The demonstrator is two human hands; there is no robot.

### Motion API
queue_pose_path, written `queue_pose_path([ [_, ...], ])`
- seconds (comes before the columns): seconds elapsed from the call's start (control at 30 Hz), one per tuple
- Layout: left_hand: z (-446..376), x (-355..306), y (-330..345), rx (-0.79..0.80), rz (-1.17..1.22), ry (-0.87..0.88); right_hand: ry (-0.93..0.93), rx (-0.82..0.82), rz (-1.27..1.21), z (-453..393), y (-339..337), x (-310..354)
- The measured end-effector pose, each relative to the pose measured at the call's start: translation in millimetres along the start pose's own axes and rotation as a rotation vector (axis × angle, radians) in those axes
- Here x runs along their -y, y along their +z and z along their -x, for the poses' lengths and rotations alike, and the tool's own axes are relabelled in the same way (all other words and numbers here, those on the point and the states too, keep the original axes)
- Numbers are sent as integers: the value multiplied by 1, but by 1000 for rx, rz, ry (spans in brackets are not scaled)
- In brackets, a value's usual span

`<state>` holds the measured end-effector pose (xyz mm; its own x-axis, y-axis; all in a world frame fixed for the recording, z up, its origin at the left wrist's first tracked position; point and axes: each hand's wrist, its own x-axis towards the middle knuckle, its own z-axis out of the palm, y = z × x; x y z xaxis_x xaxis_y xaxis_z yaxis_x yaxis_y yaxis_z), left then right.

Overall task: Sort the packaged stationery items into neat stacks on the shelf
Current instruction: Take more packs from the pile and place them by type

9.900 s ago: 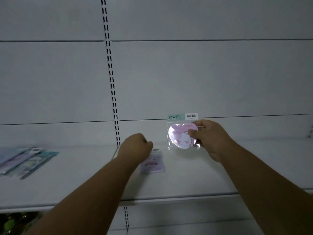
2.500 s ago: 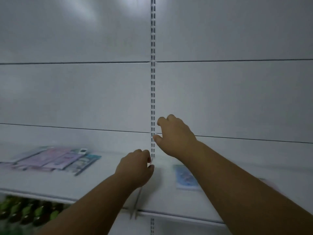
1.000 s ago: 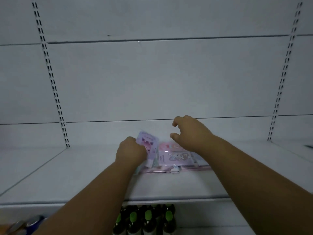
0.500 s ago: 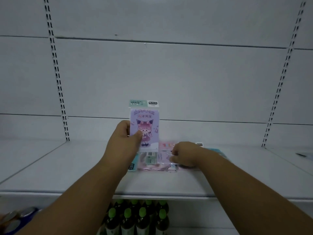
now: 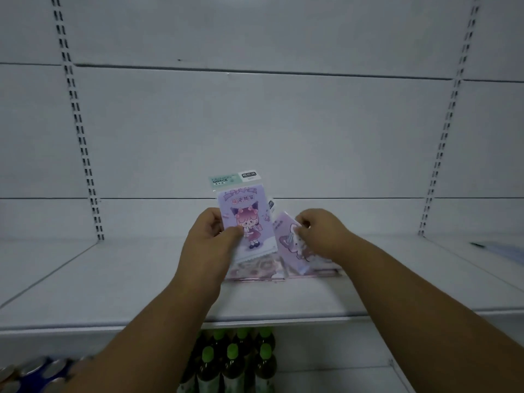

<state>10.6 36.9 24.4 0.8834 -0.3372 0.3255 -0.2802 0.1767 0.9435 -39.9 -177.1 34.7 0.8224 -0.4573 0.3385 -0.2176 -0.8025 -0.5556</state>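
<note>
Stationery packets occupy the middle of the white shelf. The left hand holds one purple packet upright above the shelf, its grip clamped on the packet's lower left edge, thumb on the printed front. The packet shows a cartoon girl and a green header card on top. The right hand has its grip pinched together on a second purple packet, tilted, just right of the first. Beneath both, a flat pile of packets lies on the shelf. Green-capped bottles stand on the level below.
</note>
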Motion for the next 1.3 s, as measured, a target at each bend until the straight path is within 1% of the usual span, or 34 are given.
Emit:
queue_pose_path([
  [0.07,3,0,17,70,64,-21,53,-138,-146,11,-20,-14],
  [0.13,7,1,42,139,107,-32,115,-260,-219,27,-42,-32],
  [0.23,17,3,91,234,161,-19,167,-392,-168,56,-81,-61],
  [0.4,41,3,188,383,204,-22,261,-514,-169,99,-154,-126],
  [0.53,65,2,279,427,236,-25,303,-564,-164,125,-217,-191],
  [0.7,93,4,384,393,251,-61,327,-547,-192,136,-289,-274],
  [0.83,104,6,442,358,248,-114,350,-505,-232,129,-325,-327],
  [1.0,92,11,482,327,197,-150,428,-432,-196,92,-338,-377],
  [1.07,82,14,493,302,191,-142,462,-381,-168,75,-336,-394],
  [1.17,67,16,506,313,176,-144,523,-293,-195,55,-333,-412],
  [1.3,51,26,523,290,125,-155,547,-205,-133,35,-330,-437],
])
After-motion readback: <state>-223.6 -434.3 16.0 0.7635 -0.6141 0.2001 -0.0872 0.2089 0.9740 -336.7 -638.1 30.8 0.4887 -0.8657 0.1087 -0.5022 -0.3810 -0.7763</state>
